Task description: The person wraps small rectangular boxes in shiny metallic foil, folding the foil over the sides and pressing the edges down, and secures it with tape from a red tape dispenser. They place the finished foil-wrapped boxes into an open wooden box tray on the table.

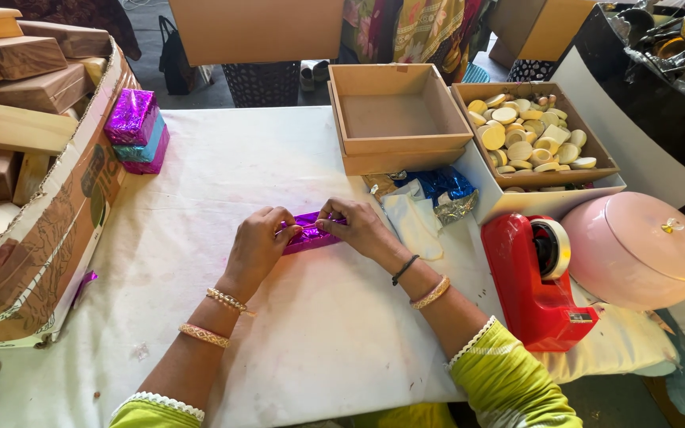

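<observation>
A stack of purple and teal foil-wrapped blocks [136,131] sits at the far left of the counter [311,333]; left hand [257,246] and right hand [358,227] both pinch a purple foil bar [309,232], apparently lying flat, long axis left-right, mid-counter

Soft, even daylight is filling a sharp view; glare is glinting off purple foil [130,115], edges perhaps bowing slightly.

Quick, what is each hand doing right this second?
Left hand: fingers closed on the left end of the purple foil-wrapped block.
Right hand: fingers closed on the block's right end.
</observation>
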